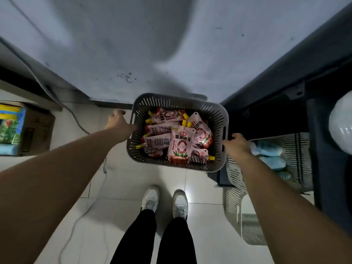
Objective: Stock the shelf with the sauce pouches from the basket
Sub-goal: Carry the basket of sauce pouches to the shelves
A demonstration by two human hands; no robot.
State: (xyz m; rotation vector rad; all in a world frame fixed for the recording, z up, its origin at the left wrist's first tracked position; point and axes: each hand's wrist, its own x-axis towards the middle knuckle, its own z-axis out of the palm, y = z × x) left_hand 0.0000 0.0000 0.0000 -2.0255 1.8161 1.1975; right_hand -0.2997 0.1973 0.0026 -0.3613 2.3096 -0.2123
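Here the left grip (119, 121) clasps one end of the grey slotted basket (219, 115), fingers curled at its handle slot, and the right grip (238, 145) clasps the opposite end. Between the two grips the sauce pouches (180, 147) lie heaped inside the basket, pink with yellow caps. Just outside the right grip sits a white basket (233, 172) holding blue packs (272, 161).
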